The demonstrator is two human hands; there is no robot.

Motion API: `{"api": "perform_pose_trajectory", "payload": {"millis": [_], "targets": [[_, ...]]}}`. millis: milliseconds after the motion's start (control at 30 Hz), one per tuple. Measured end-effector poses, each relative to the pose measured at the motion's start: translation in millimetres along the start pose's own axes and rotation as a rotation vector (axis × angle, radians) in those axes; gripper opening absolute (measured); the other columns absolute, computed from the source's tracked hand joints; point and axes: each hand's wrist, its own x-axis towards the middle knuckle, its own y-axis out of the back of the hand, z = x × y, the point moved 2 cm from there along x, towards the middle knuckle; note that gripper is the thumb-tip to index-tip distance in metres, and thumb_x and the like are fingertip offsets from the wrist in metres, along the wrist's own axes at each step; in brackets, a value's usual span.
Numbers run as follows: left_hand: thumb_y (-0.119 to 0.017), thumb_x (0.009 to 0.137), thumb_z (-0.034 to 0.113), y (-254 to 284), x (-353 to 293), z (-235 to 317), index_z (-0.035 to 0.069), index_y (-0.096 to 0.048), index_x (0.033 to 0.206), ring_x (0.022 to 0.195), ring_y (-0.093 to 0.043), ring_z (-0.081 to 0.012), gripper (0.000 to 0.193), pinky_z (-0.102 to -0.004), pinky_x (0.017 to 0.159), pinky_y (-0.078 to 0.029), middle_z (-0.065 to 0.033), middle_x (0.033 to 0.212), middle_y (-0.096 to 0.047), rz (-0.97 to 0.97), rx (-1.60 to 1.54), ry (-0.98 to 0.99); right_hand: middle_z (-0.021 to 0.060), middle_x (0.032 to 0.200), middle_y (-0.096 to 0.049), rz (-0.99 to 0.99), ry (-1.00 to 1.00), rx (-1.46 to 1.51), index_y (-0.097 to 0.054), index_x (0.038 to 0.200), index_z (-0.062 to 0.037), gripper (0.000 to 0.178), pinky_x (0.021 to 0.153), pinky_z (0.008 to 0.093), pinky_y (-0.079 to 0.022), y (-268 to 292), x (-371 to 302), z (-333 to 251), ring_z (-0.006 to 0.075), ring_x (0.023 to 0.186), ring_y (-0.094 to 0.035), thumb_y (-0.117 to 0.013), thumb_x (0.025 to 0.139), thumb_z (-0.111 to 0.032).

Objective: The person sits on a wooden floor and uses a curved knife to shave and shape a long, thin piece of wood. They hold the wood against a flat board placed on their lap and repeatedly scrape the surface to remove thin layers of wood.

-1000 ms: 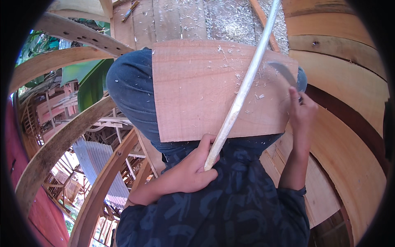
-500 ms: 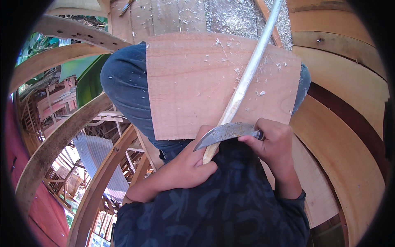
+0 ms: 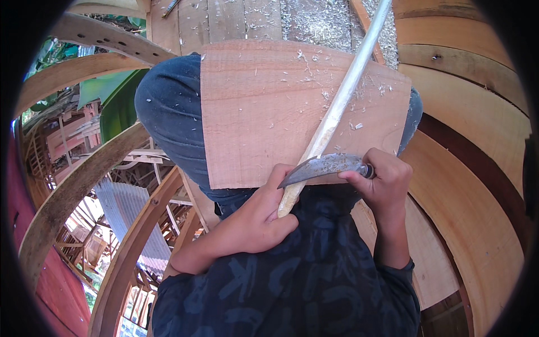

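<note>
A long pale wooden stick [image 3: 341,100] slants from my lap up past the far edge of a flat wooden board [image 3: 252,112] lying across my thighs. Near the stick's lower end my left hand [image 3: 268,214] is closed round it. A knife with a broad, curved, rust-spotted blade [image 3: 323,165] crosses the stick just above that hand. My right hand [image 3: 382,178] grips the knife's dark handle [image 3: 368,170], thumb pressed near the base of the blade. The blade's edge meets the stick; its tip points left, close to my left fingers.
Shavings [image 3: 320,25] cover the plank floor [image 3: 224,22] ahead, and a few lie on the board. Curved planks [image 3: 460,191] rise at my right. Bent wooden ribs [image 3: 84,174] stand at my left, with a corrugated sheet [image 3: 132,216] beyond them.
The knife and my right hand have moved up and away along the stick, slightly to the right. My left hand keeps its hold near the stick's lower end.
</note>
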Motion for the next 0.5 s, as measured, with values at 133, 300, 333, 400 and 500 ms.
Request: {"api": "perform_pose_trajectory", "payload": {"millis": [133, 300, 333, 400, 500], "targets": [[-0.05, 0.075, 0.004, 0.6, 0.5, 0.1, -0.002, -0.03, 0.134, 0.084, -0.045, -0.0173, 0.063, -0.0279, 0.076, -0.04, -0.0102, 0.095, -0.044, -0.015, -0.049, 0.027, 0.0092, 0.051, -0.047, 0.001, -0.019, -0.021, -0.051, 0.058, -0.0061, 0.059, 0.043, 0.0357, -0.038, 3.3, 1.0, -1.8, 0.0273, 0.046, -0.052, -0.077, 0.066, -0.059], [-0.049, 0.074, 0.001, 0.1, -5.9, 0.1, -0.001, -0.031, 0.13, 0.082, -0.041, -0.0141, 0.059, -0.0263, 0.076, -0.038, -0.0064, 0.091, -0.041, -0.098, -0.261, 0.059, 0.0084, 0.051, -0.04, 0.166, -0.141, -0.063, -0.053, 0.065, -0.0002, 0.058, 0.046, 0.0329, -0.034, -1.0, 0.9, 21.1, 0.0208, 0.046, -0.044, -0.069, 0.083, -0.053], [-0.048, 0.074, 0.001, 0.0, -9.4, -0.9, 0.0, -0.031, 0.13, 0.081, -0.04, -0.0133, 0.058, -0.0259, 0.075, -0.038, -0.0058, 0.09, -0.041, -0.131, -0.321, 0.062, 0.0055, 0.053, -0.039, 0.216, -0.345, 0.007, -0.052, 0.067, 0.0011, 0.056, 0.047, 0.0318, -0.033, 8.3, 7.1, 44.1, 0.0165, 0.048, -0.04, -0.065, 0.088, -0.05], [-0.048, 0.071, 0.0, 3.6, -12.6, -6.0, 0.002, -0.032, 0.134, 0.08, -0.039, -0.0119, 0.065, -0.0258, 0.072, -0.038, -0.0042, 0.091, -0.039, -0.115, -0.348, 0.119, 0.0034, 0.052, -0.039, 0.262, -0.483, 0.094, -0.055, 0.07, 0.0022, 0.055, 0.047, 0.0302, -0.031, 28.3, 9.0, 71.5, 0.0116, 0.05, -0.038, -0.063, 0.091, -0.048], [-0.049, 0.069, 0.001, 0.6, -7.7, -9.2, 0.003, -0.034, 0.134, 0.081, -0.039, -0.0116, 0.067, -0.0259, 0.071, -0.037, -0.0038, 0.091, -0.039, -0.081, -0.289, 0.097, 0.007, 0.05, -0.043, 0.169, -0.363, 0.191, -0.059, 0.069, 0.0014, 0.054, 0.046, 0.0306, -0.034, 34.6, 0.8, 44.1, 0.0153, 0.045, -0.041, -0.067, 0.086, -0.05]]}}
